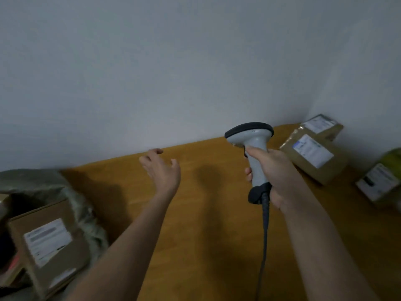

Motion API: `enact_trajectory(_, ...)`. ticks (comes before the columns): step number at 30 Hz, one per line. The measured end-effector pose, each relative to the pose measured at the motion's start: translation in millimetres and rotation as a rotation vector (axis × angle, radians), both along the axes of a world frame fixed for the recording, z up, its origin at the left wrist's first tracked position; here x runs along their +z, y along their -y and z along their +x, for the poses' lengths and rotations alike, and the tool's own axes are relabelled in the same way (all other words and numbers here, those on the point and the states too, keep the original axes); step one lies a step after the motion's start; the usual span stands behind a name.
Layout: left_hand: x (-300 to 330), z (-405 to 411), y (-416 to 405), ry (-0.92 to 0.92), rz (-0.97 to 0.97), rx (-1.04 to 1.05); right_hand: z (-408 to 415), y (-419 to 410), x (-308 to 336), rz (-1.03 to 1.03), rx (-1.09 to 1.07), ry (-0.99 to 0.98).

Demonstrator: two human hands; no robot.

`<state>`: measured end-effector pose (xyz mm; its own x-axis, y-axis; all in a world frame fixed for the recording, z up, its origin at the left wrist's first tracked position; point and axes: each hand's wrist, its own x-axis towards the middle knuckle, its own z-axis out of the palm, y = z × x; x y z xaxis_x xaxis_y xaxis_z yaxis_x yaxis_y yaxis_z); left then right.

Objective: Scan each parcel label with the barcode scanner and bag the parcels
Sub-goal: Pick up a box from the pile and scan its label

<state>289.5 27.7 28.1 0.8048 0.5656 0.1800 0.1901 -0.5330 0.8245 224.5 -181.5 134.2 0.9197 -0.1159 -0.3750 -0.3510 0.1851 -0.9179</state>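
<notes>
wooden table (pixel 206 213) fills the head view, blank wall behind it. right hand (pixel 275 177) is wrapped round the grip of the barcode scanner (pixel 256 148), held upright w/ the dark-rimmed head on top and the cord (pixel 265 231) hanging down toward the bottom edge. left hand (pixel 162 168) hovers over bare table, fingers spread and loose, holding nothing.

parcels still to do sit on the right: a brown box (pixel 314 157) w/ a white label facing up, just right of the scanner hand, its long side running from near-right toward the far-left; a second box (pixel 323 124) behind it by the wall corner; a third box (pixel 377 183) at the right edge, partly cut off, w/ something green, blurred, behind it. on the far left a bag (pixel 43 183) lies open w/ a labelled box (pixel 47 242) already in its mouth.

key relation, as i read it: next parcel lies to the right, much nearer the scanner hand than the free one, so the free hand would have to cross in front of the scanner to fetch it, then carry it back left to the bag. looks like approx one parcel bagged, three left; can't tell if there's more inside.
</notes>
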Motion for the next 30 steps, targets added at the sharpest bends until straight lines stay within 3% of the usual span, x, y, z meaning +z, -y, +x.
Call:
enact_trajectory(8, -66, 63, 257, -0.268, 0.016, -0.372, 47, 230, -42, -0.12, -0.206, -0.031)
enact_trajectory(10, -78, 70, 300, -0.375, -0.053, -0.456, 53, 263, -56, -0.163, -0.242, -0.038)
enact_trajectory(12, -88, 79, 359, -0.535, -0.262, -0.466, 74, 309, -73, -0.229, -0.26, -0.048)
enact_trajectory(15, -99, 87, 413, -0.754, -0.721, -0.361, 113, 353, -102, -0.279, -0.207, -0.055)
enact_trajectory(17, -115, 93, 429, -0.82, -0.868, -0.33, 133, 369, -124, -0.268, -0.175, -0.077)
enact_trajectory(24, -141, 117, 454, -0.806, -1.102, -0.348, 154, 386, -175, -0.233, -0.12, -0.163)
enact_trajectory(30, -145, 116, 436, -0.661, -1.266, -0.3, 140, 377, -173, -0.218, -0.113, -0.151)
